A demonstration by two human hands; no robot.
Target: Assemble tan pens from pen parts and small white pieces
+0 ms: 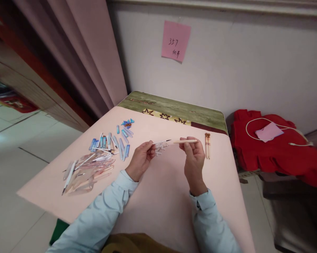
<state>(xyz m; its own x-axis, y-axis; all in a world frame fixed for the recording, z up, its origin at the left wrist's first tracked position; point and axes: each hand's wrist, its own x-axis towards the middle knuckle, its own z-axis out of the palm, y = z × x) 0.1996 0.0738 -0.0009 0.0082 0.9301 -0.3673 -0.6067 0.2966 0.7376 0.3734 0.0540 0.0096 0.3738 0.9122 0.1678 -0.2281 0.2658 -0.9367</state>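
My left hand (142, 157) pinches a thin white pen refill (161, 142) with a dark tip that points right. In my right hand (193, 153) is a pale beige pen barrel (186, 141), held level between thumb and fingers. The refill's tip and the barrel's left end face each other with a small gap. Small white pieces (160, 149) lie on the table just behind my left hand. Two assembled pens with brown tops (207, 146) lie side by side to the right of my right hand.
On the table's (160, 196) left lie loose refills and clear pinkish barrels (90, 172), blue pen parts (124, 147) and small blue and brown pieces (127, 123). A wall stands behind, with a pink note (176, 41). At right, red cloth (274, 147) carries a white cable.
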